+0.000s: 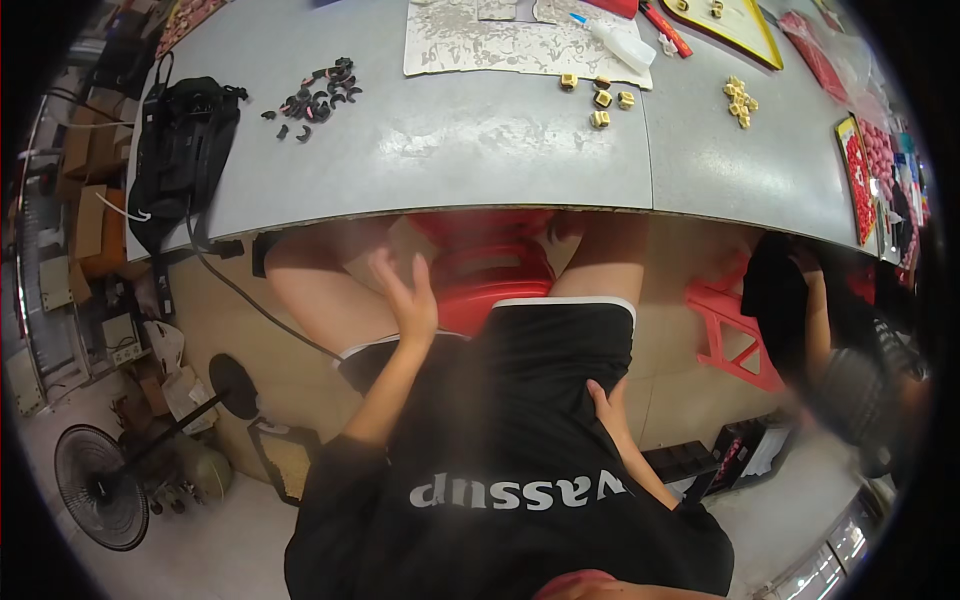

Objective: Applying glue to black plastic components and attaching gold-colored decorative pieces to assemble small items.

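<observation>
Head view, looking down: we sit at a grey table (450, 150), both hands below its near edge and well apart from everything on it. Our left hand (408, 305) is raised over the lap, fingers spread, its grip wide and holding nothing. Our right hand (608, 408) rests against the side of our black clothing (540, 390), thumb showing; we cannot tell whether its grip pinches the cloth, which looks soft and light.

On the table's left part lies a loose scatter of curved black pieces (320, 100), beside a black bag (185, 130). Right of centre, a few cream-and-brown blocks (602, 99) sit just below a patchy white sheet (480, 55), with a pale squeeze bottle (625, 48) lying across the sheet's corner. Farther right is a cluster of small yellow pieces (740, 105).

We judge the curved pieces light, probably stiff, and easily scattered; a fingertip pinch across the outer edges should suit them. The blocks look light and firm, best taken by two opposite sides. The bottle seems soft-walled, so we would hold it lightly round its body to avoid squeezing it.
</observation>
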### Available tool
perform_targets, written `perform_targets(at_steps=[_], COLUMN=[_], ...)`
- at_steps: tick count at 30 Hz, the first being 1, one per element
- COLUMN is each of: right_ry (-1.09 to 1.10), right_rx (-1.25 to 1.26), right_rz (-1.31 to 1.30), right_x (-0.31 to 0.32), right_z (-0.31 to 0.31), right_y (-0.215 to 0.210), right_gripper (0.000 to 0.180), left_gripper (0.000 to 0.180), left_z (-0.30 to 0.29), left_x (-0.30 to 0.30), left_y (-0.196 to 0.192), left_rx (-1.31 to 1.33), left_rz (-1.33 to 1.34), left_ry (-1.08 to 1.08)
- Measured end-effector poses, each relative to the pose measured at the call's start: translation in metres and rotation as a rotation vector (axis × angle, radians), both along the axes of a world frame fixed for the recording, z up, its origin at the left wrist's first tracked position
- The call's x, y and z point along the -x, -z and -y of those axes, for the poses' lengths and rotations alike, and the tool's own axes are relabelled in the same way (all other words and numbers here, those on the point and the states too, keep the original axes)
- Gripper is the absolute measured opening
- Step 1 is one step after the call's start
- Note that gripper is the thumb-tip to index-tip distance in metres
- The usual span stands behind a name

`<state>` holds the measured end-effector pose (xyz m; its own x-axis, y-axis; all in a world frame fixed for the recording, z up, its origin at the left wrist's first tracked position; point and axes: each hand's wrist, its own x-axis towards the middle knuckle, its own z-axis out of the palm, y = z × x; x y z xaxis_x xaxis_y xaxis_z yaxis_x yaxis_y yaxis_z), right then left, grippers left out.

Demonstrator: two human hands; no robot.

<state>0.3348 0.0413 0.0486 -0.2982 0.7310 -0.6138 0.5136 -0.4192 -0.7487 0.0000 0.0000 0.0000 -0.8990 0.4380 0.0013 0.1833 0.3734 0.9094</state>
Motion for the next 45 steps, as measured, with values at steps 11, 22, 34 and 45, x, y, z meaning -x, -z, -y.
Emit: perform_targets(at_steps=[11, 22, 34, 45], right_ry=[-0.07, 0.073, 0.539, 0.428], right_rx=[-0.122, -0.385, -0.739, -0.77], right_rz=[0.012, 0.115, 0.085, -0.038], right_x=[-0.004, -0.033, 0.008, -0.012], right_z=[0.0, 0.023, -0.011, -0.013], right_y=[0.0, 0.025, 0.014, 0.027], right_gripper=[0.065, 0.035, 0.015, 0.011], left_gripper=[0.074, 0.061, 0.021, 0.015], left_z=[0.138, 0.125, 0.098, 0.078], left_x=[-0.012, -0.021, -0.028, -0.027], left_y=[-0.09, -0.09, -0.068, -0.079], left_rx=[0.449, 0.436, 0.338, 0.019], left_rz=[-0.221, -0.337, -0.414, -0.274], left_ry=[1.477, 1.428, 1.229, 1.125])
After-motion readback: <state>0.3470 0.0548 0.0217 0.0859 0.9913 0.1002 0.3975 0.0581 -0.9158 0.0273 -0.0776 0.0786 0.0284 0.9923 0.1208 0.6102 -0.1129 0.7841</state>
